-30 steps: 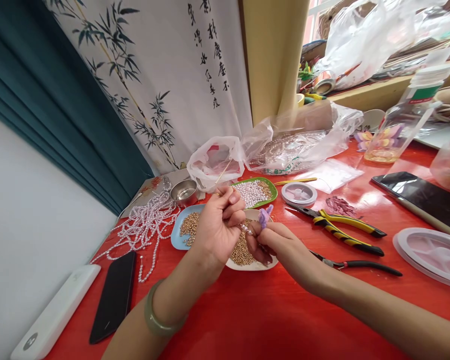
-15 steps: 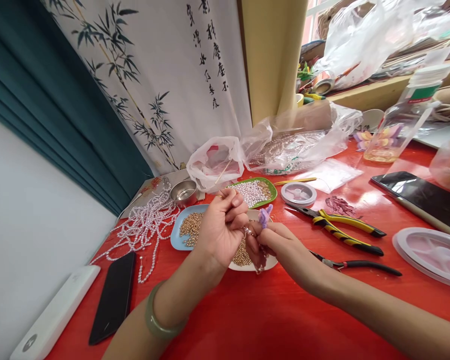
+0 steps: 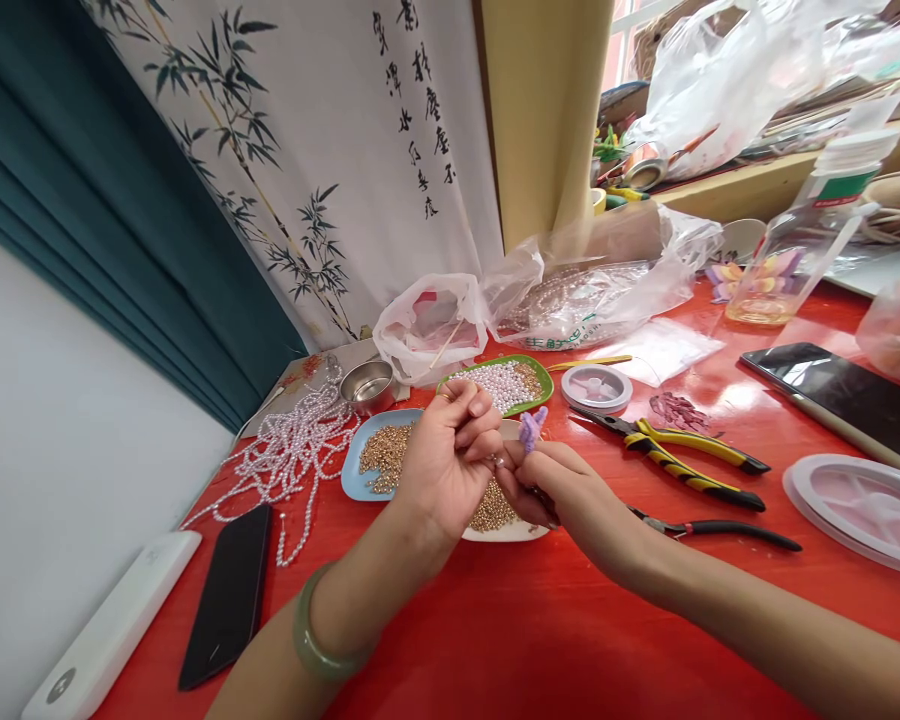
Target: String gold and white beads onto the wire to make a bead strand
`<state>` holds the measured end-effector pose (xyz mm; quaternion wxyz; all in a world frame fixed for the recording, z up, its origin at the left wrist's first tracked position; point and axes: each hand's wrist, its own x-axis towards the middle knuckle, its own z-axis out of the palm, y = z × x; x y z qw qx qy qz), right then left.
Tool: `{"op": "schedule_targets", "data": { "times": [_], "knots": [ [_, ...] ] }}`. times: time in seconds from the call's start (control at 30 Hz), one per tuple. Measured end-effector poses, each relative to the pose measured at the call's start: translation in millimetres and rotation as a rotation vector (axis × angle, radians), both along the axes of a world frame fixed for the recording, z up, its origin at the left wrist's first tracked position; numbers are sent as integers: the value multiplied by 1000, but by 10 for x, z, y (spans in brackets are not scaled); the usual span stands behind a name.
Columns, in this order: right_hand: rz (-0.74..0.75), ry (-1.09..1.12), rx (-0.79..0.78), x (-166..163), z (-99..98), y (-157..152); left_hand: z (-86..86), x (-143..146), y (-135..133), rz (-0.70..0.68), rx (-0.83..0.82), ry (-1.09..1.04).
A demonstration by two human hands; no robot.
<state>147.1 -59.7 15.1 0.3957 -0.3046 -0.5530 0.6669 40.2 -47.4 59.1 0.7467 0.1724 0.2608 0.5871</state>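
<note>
Piece: fuzzy purple twisted piece (image 3: pixel 532 429), upright above right thumb and forefinger; small pale shiny beads (image 3: pixel 498 461) between the hands.
Right hand (image 3: pixel 562 480): clamped on purple piece's base.
Left hand (image 3: pixel 454 455): fingers curled together beside beads; anything pinched, cannot tell.
Handling: probably wants a firm pinch at the base, gentle even tension, beads snug; a hard tug could bend the piece or slip beads.
Blue plastic tray (image 3: pixel 351 472): small gold beads (image 3: pixel 381 458).
White shallow dish (image 3: pixel 506 536): gold beads, partly hidden by hands.
Green plastic tray (image 3: pixel 547 396): white pearl beads (image 3: pixel 495 384), gold ones at one end.
Round silver metal bowl (image 3: pixel 367 388): contents unclear.
Clear plastic bag (image 3: pixel 667 240): beaded strands (image 3: pixel 581 298).
</note>
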Motion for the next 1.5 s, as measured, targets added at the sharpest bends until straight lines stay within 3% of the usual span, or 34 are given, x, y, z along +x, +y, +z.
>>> {"op": "schedule_targets", "data": {
  "times": [0.3, 0.5, 0.63, 0.87, 1.27, 1.5],
  "knots": [
    [-72, -113, 63, 8, 32, -3, 13, 26, -14, 45, 40, 79],
    [-54, -34, -35, 8, 18, 19, -13, 32, -4, 61, 103, 101],
    [-32, -12, 35, 32, -15, 32, -26, 15, 2, 73, 120, 121],
    [-124, -129, 66, 87, 2, 51, -47, 18, 15, 68, 128, 145],
    [3, 8, 112, 77, 22, 61, 44, -16, 3, 56, -12, 133],
    [-5, 18, 37, 75, 18, 68, 6, -14, 27, 94, 78, 82]
  ]
}}
